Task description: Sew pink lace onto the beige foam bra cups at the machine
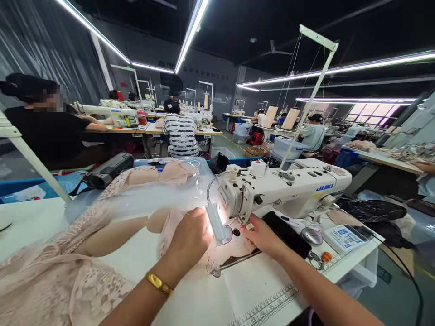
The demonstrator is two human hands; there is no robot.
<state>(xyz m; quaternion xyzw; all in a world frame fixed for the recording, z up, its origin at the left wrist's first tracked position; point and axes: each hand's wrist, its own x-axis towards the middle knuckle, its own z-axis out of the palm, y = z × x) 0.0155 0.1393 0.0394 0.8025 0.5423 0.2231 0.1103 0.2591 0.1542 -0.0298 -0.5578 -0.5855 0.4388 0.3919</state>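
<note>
A white sewing machine (282, 188) stands before me, its lamp (216, 222) lighting the needle area. My left hand (193, 233), a gold bracelet (159, 283) at its wrist, is closed on a pale pink bra (170, 226) just left of the lamp. The bra's lace and a smooth beige cup (117, 236) trail over the table to the left. Close to the presser foot, my right hand (263, 235) has its fingers pinched together, with a small whitish band at a fingertip. What lies between those fingertips is too small to make out. The needle tip is hidden.
More lace garments (71, 280) spread across the left, some over a clear plastic bin (207, 181). Right of the machine bed lie a black phone (287, 235), a computer mouse (311, 236) and a small box (346, 237). A ruler tape (268, 305) runs along the front. Co-workers sit at machines beyond.
</note>
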